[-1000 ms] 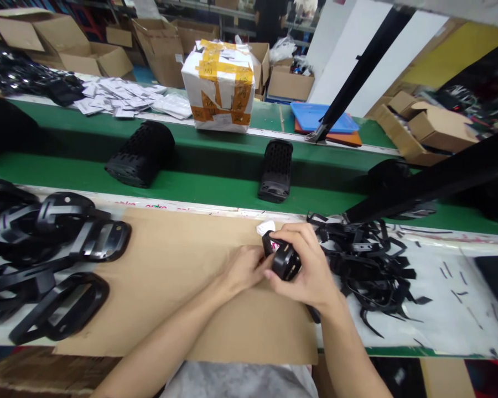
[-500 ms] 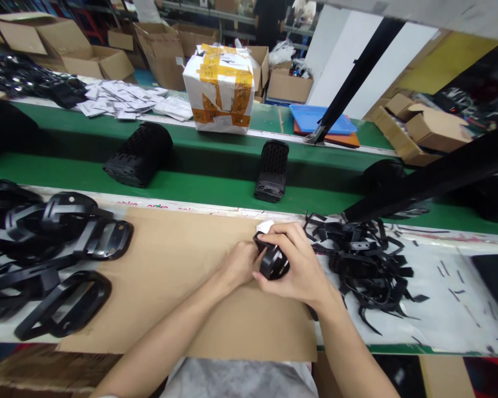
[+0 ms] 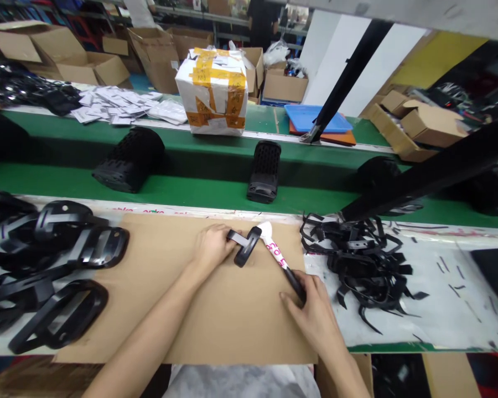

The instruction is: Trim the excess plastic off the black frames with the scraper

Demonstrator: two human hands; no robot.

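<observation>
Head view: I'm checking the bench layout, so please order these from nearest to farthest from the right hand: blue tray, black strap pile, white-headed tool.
From the right hand:
1. White-headed tool: right at the hand.
2. Black strap pile: to the hand's right.
3. Blue tray: beyond the green surface.

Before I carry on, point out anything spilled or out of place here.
Small dark scraps lie scattered on the white surface right of a tangled heap of black strips; strewn singly, they look like stray litter.

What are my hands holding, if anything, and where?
Left hand: a black piece, by its left end. Right hand: touching a white-tipped tool at its dark handle; grip unclear.
</observation>
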